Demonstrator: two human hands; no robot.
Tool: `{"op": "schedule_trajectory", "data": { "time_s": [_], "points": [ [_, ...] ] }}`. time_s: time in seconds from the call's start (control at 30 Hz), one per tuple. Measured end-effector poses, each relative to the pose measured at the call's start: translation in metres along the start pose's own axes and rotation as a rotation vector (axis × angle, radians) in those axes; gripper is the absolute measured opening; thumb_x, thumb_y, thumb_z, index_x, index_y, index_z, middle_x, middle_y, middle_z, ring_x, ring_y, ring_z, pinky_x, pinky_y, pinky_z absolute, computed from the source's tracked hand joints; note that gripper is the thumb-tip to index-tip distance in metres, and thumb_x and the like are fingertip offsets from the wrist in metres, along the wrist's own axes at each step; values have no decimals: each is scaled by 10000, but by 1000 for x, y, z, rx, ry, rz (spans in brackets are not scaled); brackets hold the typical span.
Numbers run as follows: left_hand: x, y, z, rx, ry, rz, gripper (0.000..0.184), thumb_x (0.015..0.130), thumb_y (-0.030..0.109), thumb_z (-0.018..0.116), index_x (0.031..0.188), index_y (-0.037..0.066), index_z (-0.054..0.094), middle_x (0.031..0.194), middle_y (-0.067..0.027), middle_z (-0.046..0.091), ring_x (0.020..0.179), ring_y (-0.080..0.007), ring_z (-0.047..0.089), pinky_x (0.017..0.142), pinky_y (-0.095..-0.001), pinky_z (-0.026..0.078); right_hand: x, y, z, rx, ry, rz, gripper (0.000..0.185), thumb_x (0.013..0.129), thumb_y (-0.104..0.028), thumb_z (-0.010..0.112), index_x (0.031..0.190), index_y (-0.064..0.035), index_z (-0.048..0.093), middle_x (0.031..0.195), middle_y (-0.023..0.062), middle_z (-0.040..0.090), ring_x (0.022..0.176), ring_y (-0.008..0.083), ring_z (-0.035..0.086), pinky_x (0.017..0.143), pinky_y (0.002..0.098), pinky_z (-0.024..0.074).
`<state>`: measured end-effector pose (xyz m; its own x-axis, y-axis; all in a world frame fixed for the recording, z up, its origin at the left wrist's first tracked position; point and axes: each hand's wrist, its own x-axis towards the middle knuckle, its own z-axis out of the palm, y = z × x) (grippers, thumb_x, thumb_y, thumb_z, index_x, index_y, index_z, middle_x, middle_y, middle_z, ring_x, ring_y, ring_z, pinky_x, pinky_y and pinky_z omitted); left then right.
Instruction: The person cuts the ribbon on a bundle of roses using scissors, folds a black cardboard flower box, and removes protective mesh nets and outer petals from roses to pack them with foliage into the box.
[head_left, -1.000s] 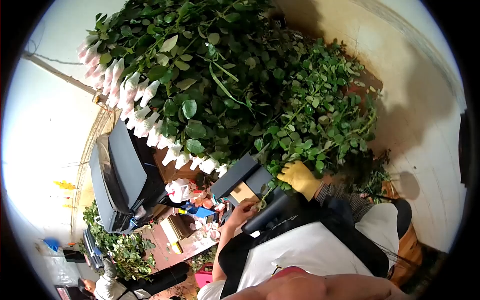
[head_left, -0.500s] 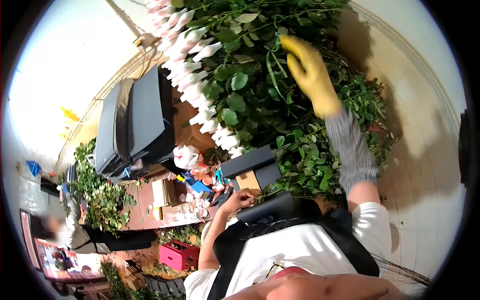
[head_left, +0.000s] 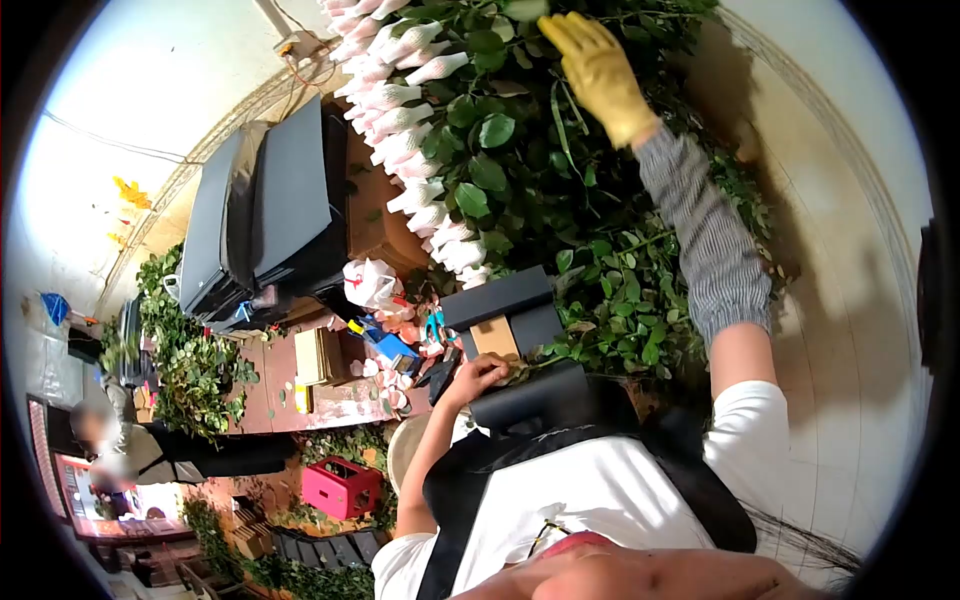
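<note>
My left hand [head_left: 480,378], bare, is closed at the edge of a black stand with a brown cardboard piece [head_left: 495,338]. A leafy stem [head_left: 522,371] comes out at its fingertips; the rest of what it holds is hidden. My right hand [head_left: 603,80], in a yellow glove with a grey knitted sleeve, is stretched out over a big heap of leafy rose stems [head_left: 490,170]. Its fingers are extended with nothing visible in them. White and pinkish mesh sleeves [head_left: 405,120] cover the flower heads along the heap's left side. A dark padded roll [head_left: 530,395] lies before my chest.
A large grey-black box [head_left: 290,190] stands left of the heap. Petals, a white plastic bag [head_left: 370,284], a blue box [head_left: 398,352] and a cardboard stack [head_left: 312,357] lie on the table. A pink stool [head_left: 342,487] and another person [head_left: 150,450] are at left.
My right hand has moved up and slightly left over the heap, its fingers now straightened and closer together. My left hand stays by the cardboard. The whole view has shifted slightly.
</note>
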<state>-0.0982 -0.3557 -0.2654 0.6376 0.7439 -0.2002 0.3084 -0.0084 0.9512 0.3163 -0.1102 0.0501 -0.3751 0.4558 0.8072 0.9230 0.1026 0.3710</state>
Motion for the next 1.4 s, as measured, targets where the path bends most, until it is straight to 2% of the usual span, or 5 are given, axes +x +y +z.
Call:
{"op": "schedule_trajectory", "data": {
  "time_s": [0.27, 0.47, 0.83, 1.1, 1.4],
  "points": [
    [-2, -6, -4, 48, -67, 53, 387, 864, 163, 772, 1195, 19, 634, 1204, -91, 606, 1148, -215, 573, 998, -308, 428, -1, 0, -28, 325, -31, 12, 218, 731, 67, 667, 918, -32, 719, 859, 99, 616, 826, 307, 620, 995, 433, 483],
    [-3, -3, -2, 89, 4, -22, 364, 916, 231, 702, 1202, 17, 638, 1072, -118, 654, 1034, -231, 624, 938, -313, 466, -79, -108, -128, 366, -375, -377, 346, 937, -77, 516, 1192, -275, 643, 663, 36, 534, 598, 194, 543, 587, 345, 433],
    [20, -7, -32, -766, 4, -417, 461, 1051, 374, 489, 1311, -7, 515, 1178, -120, 640, 1006, -270, 675, 799, -367, 603, -288, -187, -164, 679, -1011, 13, 225, 901, -161, 559, 1064, -195, 711, 811, 31, 674, 811, 252, 662, 715, 417, 500],
    [21, 18, -14, -184, -133, -204, 554, 879, 131, 763, 1363, 48, 506, 1200, -60, 591, 1070, -133, 532, 928, -262, 458, -291, -147, -122, 1124, -1518, -27, 475, 844, -254, 637, 1288, -91, 584, 1131, 145, 675, 1042, 336, 646, 881, 435, 519],
    [5, 1, 2, -342, 110, -72, 527, 883, 164, 779, 1331, 47, 526, 958, -10, 599, 808, -92, 575, 670, -243, 507, 65, 17, -56, 88, 282, 27, 464, 914, -130, 640, 1370, -169, 559, 1329, 70, 612, 1266, 260, 536, 1116, 423, 409]
  ]
}}
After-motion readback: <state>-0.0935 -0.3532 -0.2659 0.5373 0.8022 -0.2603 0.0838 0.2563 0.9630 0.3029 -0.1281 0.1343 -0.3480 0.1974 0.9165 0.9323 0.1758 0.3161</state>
